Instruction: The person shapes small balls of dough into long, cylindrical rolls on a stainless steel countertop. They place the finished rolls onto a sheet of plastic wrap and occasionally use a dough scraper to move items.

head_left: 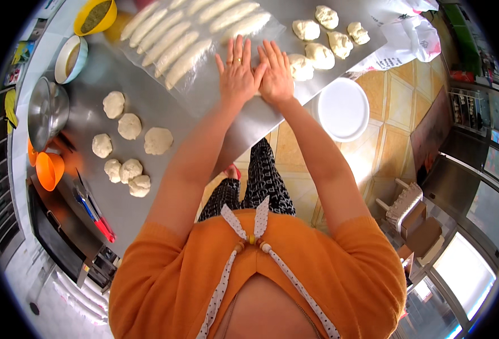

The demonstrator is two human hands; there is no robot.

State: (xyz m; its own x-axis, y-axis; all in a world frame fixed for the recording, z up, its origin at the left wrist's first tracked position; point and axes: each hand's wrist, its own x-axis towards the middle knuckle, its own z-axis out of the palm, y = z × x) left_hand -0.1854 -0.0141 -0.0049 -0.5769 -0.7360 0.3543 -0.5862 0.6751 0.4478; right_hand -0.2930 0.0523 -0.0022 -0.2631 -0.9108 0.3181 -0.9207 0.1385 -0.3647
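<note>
Side by side, palms down over the metal table [204, 110], lie my left hand [238, 78] and my right hand [275, 78]. Fingers on both are stretched out, and the thumbs meet in the middle. A sliver of something pale shows by the palms; what lies beneath them is mostly hidden. Beyond and left of my left hand, long dough strips [177, 45] rest in rows on a clear plastic sheet [190, 90]. Next to my right hand is a lump of dough [299, 68], in a group with several others [340, 44].
More dough rounds [129, 126] sit on the table's left side. Along the left edge stand a yellow bowl [95, 17], a pale bowl [70, 59], a metal bowl [48, 110], an orange bowl [50, 171] and tongs [94, 212]. A round white lid [342, 110] is beyond the right table edge.
</note>
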